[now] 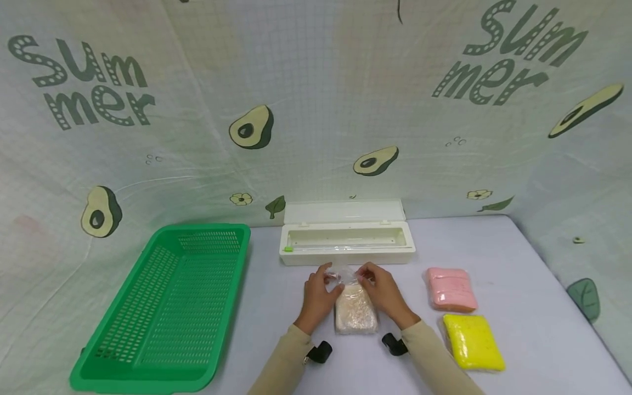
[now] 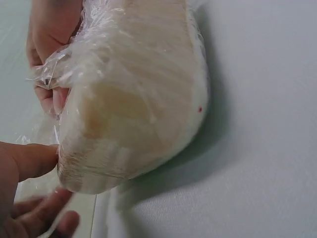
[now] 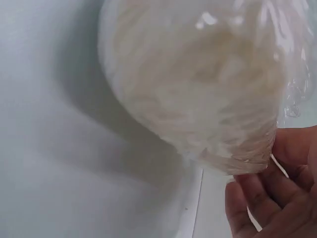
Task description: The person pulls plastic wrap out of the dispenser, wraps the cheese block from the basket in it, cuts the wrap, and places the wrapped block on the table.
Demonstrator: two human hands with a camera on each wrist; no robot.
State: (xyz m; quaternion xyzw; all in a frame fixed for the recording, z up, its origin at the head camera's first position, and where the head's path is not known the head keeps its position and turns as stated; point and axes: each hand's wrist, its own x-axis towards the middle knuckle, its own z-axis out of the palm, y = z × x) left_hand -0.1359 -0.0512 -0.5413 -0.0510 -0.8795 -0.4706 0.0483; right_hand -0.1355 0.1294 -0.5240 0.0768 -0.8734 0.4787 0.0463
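A cream-coloured block point(image 1: 356, 312) in clear plastic wrap lies on the table in front of me; its kind is hidden by the wrap. Loose plastic wrap point(image 1: 342, 273) gathers at its far end, between both hands. My left hand point(image 1: 318, 293) is at that end on the left. In the left wrist view its thumb point(image 2: 37, 159) touches the wrapped block, while the blurred fingers stand apart from the thumb. On the other side my right hand point(image 1: 382, 288) pinches the wrap at the block's corner, thumb against fingers point(image 3: 257, 198) in the right wrist view.
Just beyond the hands stands a white cling film dispenser point(image 1: 348, 258), its lid raised, with a green slider on its left. A green basket point(image 1: 232, 307) occupies the left side. To the right lie a pink wrapped block point(image 1: 451, 289) and a yellow one point(image 1: 475, 341).
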